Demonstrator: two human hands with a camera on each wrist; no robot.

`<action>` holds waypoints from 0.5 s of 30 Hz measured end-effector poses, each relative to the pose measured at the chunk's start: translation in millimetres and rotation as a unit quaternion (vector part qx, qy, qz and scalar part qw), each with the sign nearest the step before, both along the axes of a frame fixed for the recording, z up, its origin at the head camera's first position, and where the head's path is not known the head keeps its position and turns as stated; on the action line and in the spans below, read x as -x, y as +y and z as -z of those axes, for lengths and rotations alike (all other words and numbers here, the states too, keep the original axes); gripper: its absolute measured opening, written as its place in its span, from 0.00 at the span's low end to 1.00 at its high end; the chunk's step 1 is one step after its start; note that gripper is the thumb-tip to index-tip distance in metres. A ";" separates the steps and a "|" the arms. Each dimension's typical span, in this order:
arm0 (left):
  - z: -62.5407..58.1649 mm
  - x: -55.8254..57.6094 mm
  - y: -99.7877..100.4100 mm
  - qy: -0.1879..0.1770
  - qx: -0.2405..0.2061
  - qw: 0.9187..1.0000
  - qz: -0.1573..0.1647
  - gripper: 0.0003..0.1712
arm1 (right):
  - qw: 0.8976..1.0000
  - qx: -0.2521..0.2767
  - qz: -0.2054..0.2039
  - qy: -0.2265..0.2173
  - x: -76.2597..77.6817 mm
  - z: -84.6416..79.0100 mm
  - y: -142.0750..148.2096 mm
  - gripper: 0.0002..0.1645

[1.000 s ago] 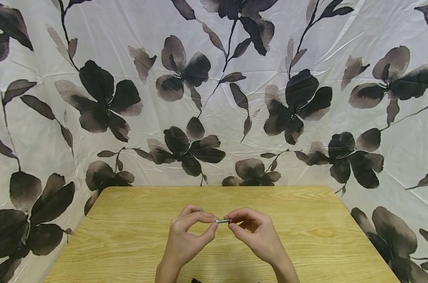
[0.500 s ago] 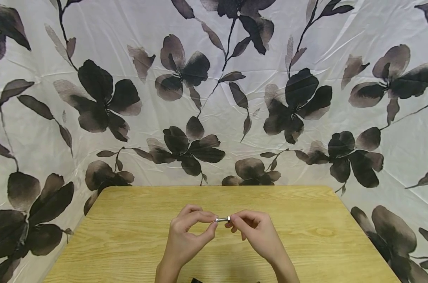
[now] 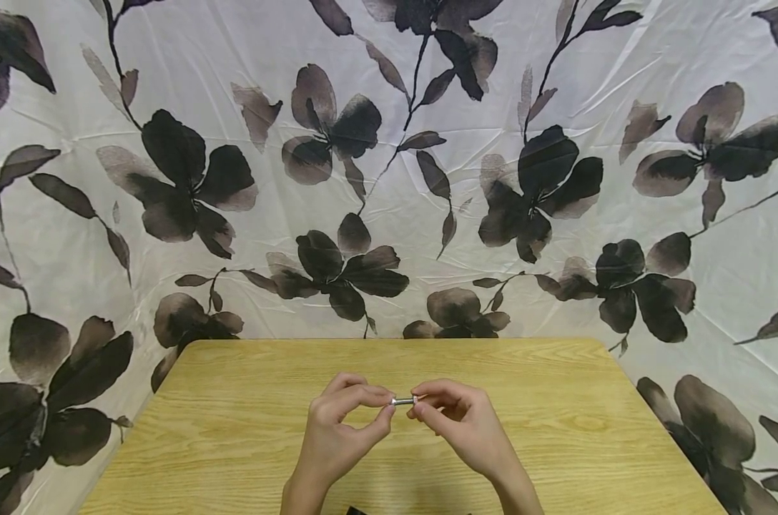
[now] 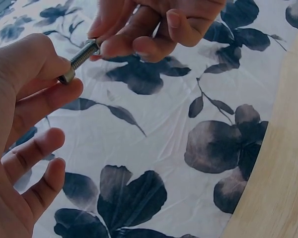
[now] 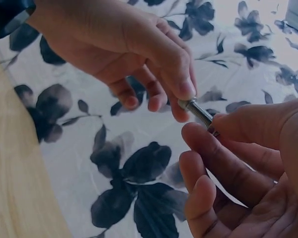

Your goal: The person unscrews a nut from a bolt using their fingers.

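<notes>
A threaded silver bolt [image 3: 404, 402] is held level between both hands above the table. Its head end is pinched between thumb and index finger of the left hand [image 3: 342, 420]. At the other end of the thread, a nut [image 3: 415, 400] sits in the thumb and finger grip of the right hand [image 3: 461, 423], which partly hides it. The left wrist view shows the bare thread of the bolt [image 4: 84, 55] between the two sets of fingertips. In the right wrist view the left hand's remaining fingers hang loosely, away from the bolt [image 5: 200, 113].
Beneath the hands lies a light wood-grain table [image 3: 234, 458]. A white cloth [image 3: 427, 214] with dark flowers hangs behind and at both sides. Part of a black object [image 3: 356, 511] shows at the bottom edge. A dark band [image 5: 10, 16] circles the left wrist.
The right fingers shifted off the nut's front, baring it half a second ago, and now grip round it again. The left hand stays still on the bolt's head end.
</notes>
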State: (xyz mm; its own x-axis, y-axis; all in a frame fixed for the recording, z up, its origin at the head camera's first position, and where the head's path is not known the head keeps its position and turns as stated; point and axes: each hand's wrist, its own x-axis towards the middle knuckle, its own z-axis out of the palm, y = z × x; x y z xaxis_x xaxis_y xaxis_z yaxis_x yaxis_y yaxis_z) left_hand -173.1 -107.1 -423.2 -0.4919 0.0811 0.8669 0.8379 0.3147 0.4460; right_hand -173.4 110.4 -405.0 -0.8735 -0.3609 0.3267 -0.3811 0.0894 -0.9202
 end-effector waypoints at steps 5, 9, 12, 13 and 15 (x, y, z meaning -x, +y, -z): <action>-0.1 -0.1 0.0 -0.004 0.001 1.000 0.000 0.18 | 1.000 0.015 -0.012 0.021 0.4 0.8 -0.2 0.09; -0.5 -0.3 0.1 -0.003 -0.002 1.000 0.004 0.18 | 0.999 0.027 -0.012 0.038 0.2 1.7 -1.8 0.08; -0.4 -0.2 0.5 0.002 -0.005 1.000 0.007 0.18 | 0.998 0.036 -0.010 0.047 -0.2 1.8 -2.8 0.07; -0.3 -0.2 0.7 0.004 -0.006 1.000 0.007 0.18 | 0.998 0.038 -0.009 0.049 -0.3 1.8 -3.1 0.07; 0.0 0.2 0.6 0.006 -0.007 1.000 0.008 0.18 | 0.998 0.043 -0.008 0.054 -0.5 1.4 -3.8 0.07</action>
State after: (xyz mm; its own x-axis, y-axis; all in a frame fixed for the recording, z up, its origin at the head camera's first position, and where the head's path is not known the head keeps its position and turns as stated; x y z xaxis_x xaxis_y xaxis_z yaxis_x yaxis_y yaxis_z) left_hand -173.3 -106.5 -423.1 -0.4808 0.0773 0.8734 0.8477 0.2958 0.4404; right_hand -172.9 106.6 -406.4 -0.8256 -0.3416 0.4490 -0.4793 0.0047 -0.8777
